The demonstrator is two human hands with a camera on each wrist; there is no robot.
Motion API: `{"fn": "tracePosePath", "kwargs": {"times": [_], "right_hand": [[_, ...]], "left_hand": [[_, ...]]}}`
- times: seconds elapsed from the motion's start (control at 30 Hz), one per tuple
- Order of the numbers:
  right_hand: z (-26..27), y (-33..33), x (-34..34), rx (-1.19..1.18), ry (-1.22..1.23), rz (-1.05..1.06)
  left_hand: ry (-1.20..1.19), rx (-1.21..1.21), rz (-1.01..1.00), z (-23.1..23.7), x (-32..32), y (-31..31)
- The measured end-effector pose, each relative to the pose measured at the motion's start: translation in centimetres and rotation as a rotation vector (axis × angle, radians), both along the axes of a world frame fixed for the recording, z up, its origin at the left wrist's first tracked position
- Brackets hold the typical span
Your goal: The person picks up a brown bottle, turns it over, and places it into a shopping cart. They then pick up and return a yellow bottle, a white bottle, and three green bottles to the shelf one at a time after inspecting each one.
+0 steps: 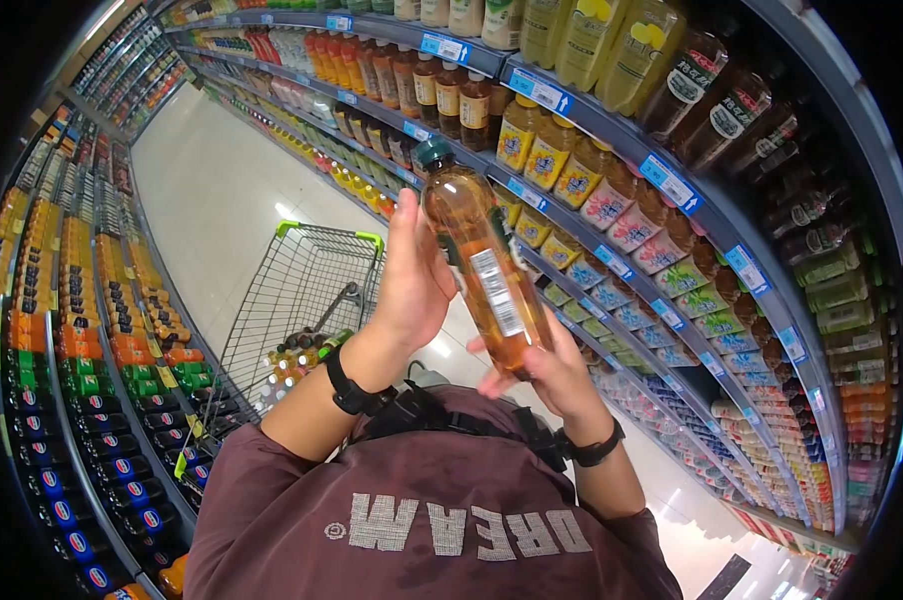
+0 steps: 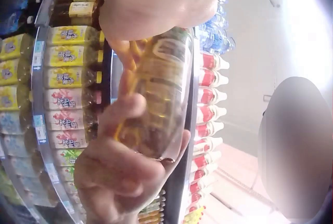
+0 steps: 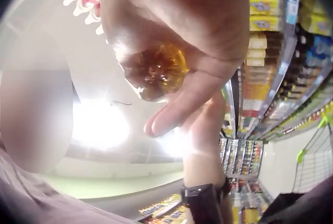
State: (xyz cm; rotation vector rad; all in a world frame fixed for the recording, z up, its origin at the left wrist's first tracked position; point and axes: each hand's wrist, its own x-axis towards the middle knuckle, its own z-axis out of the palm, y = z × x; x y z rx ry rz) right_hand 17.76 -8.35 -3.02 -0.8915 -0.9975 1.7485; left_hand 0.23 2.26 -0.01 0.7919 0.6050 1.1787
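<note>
While holding a green-capped bottle of amber drink [image 1: 491,270] aslant in front of a maroon shirt [image 1: 292,520], clamps its base in the right hand [image 1: 562,372] and has the left hand [image 1: 412,285] beside its neck, hard to tell if gripping. Stands near a wire shopping cart [image 1: 277,285], between shelves [image 1: 612,130] of bottled drinks [image 1: 577,180].

Shelves [image 1: 607,130] lined with bottles [image 1: 577,183], cart [image 1: 370,239] on floor [image 1: 187,160]

Upside-down lettering [image 1: 447,528] on the shirt [image 1: 302,520] reads DREAM beside a © mark [image 1: 336,531]
</note>
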Motion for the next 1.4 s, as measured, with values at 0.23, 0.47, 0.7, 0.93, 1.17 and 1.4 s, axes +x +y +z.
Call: {"fn": "tracePosePath", "kwargs": {"times": [0.23, 0.47, 0.7, 0.93, 1.17, 1.4], "right_hand": [[-2.9, -0.4, 0.1, -0.020, 0.285, 0.479], [-2.3, 0.5, 0.8, 0.127, -0.108, 0.176], [-0.2, 0.1, -1.9, 0.217, -0.240, 0.037], [-2.0, 0.4, -1.9, 0.239, -0.254, -0.056], [-4.9, 2.9, -1.3, 0.364, -0.873, -0.079], [-8.4, 6.5, -7.1, 0.576, -1.029, 0.248]], "left_hand": [[-0.562, -0.119, -0.312, -1.0, 0.1, -0.2], [-0.122, -0.226, -0.083, -0.1, -0.7, -0.8], [-0.030, -0.167, 0.005, -0.3, -0.2, -1.3], [0.026, -0.043, -0.072, -1.9, -1.8, -0.8], [0.331, -0.099, -0.478, -8.5, -11.2, 0.0], [0.035, -0.598, -0.233, -18.4, -20.5, -3.1]]}}
